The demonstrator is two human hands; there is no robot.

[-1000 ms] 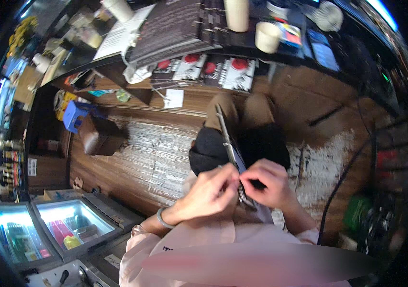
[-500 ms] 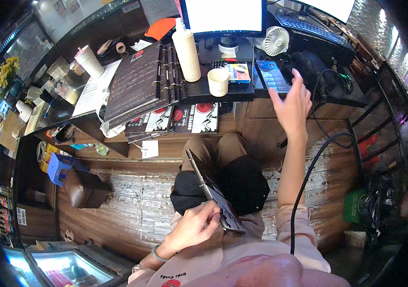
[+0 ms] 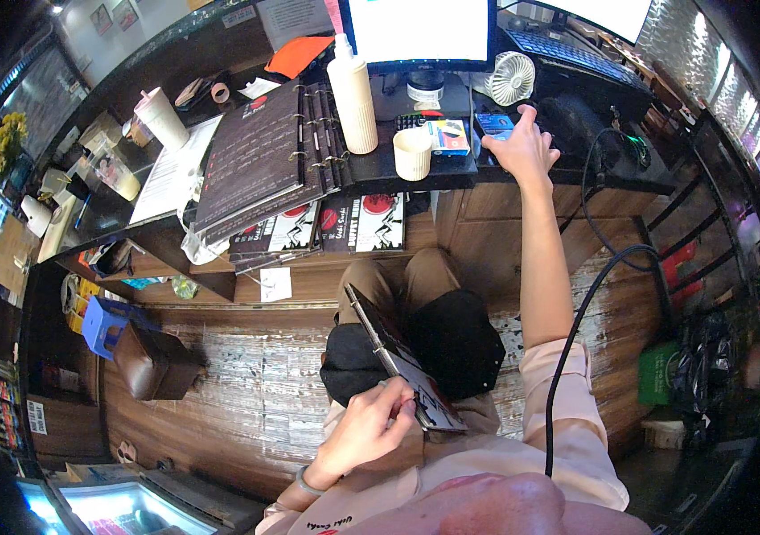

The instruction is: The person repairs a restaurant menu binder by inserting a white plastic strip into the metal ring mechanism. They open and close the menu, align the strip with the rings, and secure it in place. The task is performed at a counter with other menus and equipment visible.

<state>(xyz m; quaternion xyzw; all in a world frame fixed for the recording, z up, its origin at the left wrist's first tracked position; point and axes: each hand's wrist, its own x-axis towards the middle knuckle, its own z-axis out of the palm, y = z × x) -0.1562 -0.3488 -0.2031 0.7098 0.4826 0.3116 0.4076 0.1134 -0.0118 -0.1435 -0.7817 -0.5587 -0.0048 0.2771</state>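
My left hand (image 3: 369, 428) is closed on the edge of a ring-bound menu (image 3: 398, 357), which stands tilted over my lap with its metal rings along the upper edge. My right arm stretches forward to the desk. There my right hand (image 3: 525, 153) lies over a flat blue packet (image 3: 495, 124), thumb and fingers apart. Most of the packet is hidden under the hand, and whether the fingers grip it is not visible. To the left of that hand are a small blue, white and yellow box (image 3: 449, 137) and a ribbed cream cup (image 3: 412, 154).
Large open ring-bound menus (image 3: 255, 160) lie on the desk, with more menus (image 3: 364, 223) on the shelf below. A tall cream bottle (image 3: 353, 102), a monitor (image 3: 420, 31), a small fan (image 3: 511, 78) and a keyboard (image 3: 576, 58) stand behind. A black cable (image 3: 576, 330) runs beside my right arm.
My right hand has moved forward and slightly left, covering more of the blue packet. My left hand still grips the menu, with hardly any shift.
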